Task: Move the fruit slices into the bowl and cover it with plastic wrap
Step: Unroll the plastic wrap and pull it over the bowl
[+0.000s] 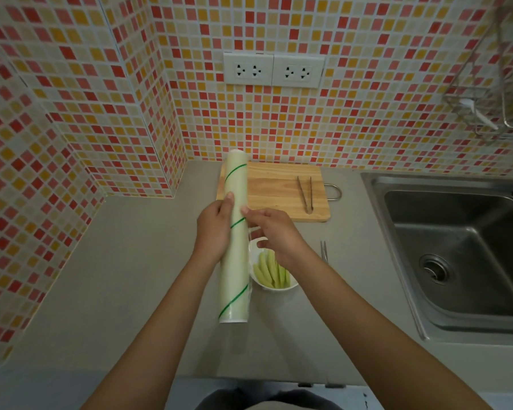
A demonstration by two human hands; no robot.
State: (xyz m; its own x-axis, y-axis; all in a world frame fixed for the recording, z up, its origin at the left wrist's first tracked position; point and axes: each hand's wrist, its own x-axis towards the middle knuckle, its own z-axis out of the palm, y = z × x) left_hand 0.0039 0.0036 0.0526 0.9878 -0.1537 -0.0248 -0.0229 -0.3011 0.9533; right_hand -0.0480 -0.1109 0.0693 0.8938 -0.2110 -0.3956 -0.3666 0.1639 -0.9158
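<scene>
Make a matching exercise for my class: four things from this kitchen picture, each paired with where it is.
1. metal tongs
2. pale green fruit slices
3. long roll of plastic wrap with green stripes
4. round steel drain

a. in the sink
b. held in the hands
c. on the wooden cutting board
d. in the white bowl

Pairs: 1-c, 2-d, 3-b, 4-a

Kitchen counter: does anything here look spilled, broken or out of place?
Nothing stands out. The fruit slices sit inside the bowl, tongs lie on the cutting board, and no spill shows.
</scene>
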